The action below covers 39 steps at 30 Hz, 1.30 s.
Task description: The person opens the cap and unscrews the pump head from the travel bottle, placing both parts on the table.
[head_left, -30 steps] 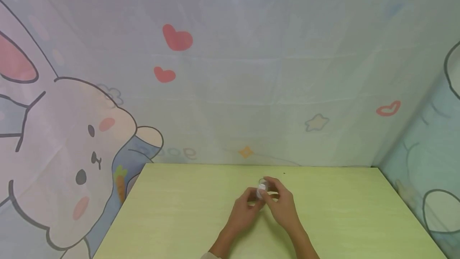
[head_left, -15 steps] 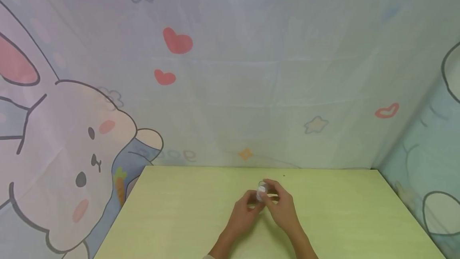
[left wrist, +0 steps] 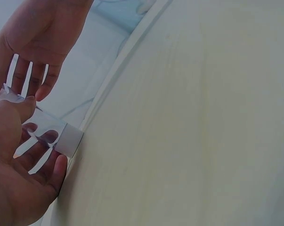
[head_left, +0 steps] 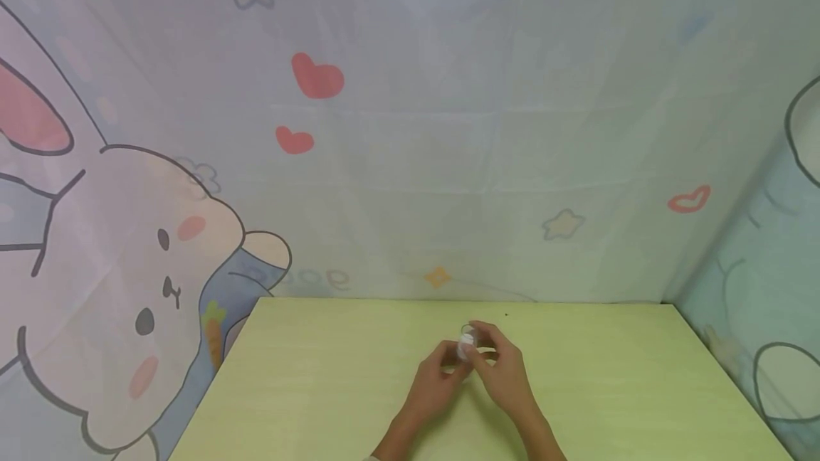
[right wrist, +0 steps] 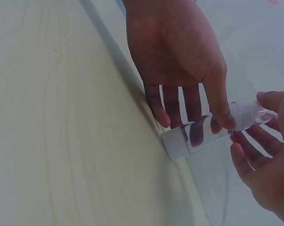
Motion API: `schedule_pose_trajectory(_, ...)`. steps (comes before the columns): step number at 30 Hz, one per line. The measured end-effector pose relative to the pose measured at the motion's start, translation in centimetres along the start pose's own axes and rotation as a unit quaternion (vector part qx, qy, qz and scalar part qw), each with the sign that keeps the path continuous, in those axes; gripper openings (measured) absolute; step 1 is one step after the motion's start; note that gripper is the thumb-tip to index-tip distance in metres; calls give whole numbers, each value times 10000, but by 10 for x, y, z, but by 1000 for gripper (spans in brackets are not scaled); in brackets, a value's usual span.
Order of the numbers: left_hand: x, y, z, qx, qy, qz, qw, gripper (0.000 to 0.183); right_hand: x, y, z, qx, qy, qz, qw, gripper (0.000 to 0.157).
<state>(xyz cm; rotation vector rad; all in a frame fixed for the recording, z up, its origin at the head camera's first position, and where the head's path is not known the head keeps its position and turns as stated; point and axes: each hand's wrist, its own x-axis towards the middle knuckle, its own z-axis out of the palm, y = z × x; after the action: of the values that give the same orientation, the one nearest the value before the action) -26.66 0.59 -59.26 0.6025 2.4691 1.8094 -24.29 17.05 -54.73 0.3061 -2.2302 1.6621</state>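
Both my hands hold a small clear cylindrical bottle (head_left: 466,339) with a white end, near the far middle of the table. My left hand (head_left: 433,384) grips the lower body, its fingers curled round it. At the upper end my right hand (head_left: 506,374) pinches the clear top between thumb and fingers. In the left wrist view the white base (left wrist: 70,140) shows beyond the left hand's fingers (left wrist: 54,172). The right wrist view has the left hand (right wrist: 172,47) round the clear body and the right hand (right wrist: 273,181) at the far end. Fingers partly hide the bottle.
A light yellow-green wooden table (head_left: 307,375) spreads under the hands. Behind it hangs a pale cloth backdrop (head_left: 416,162) printed with a rabbit, hearts and stars. A tiny dark speck (head_left: 507,314) lies near the table's back edge.
The scene sits slightly lower in the head view, as the camera has tilted up a little. Both hands keep their hold on the bottle, with hardly any visible movement.
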Motion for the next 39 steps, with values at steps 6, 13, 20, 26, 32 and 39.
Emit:
schedule_pose_trajectory(6, 0, 1, 1, 5, 41, -31, 10000, 36, 0, -1, 0, 14, 8, -34, 10000, 38)
schedule_pose_trajectory(13, 0, 3, 1, 13, 35, -11, 10000, 34, 0, 2, 0, -12, 38, -109, 9999, 37)
schedule_pose_trajectory(20, 0, 4, 0, 47, 14, 31, 10000, 35, 0, 3, -1, -2, 38, -140, 9999, 37)
schedule_pose_trajectory(26, 0, 3, 1, 78, 37, 30, 10000, 35, 0, 3, -1, 28, 60, -146, 9999, 37)
schedule_pose_trajectory(32, 0, 3, 0, 55, 9, 12, 10000, 35, 0, 0, -1, 45, 87, -135, 9999, 37)
schedule_pose_trajectory(39, 0, 2, 1, 59, 49, 10, 10000, 34, 0, 3, -1, 42, 112, -129, 9998, 37)
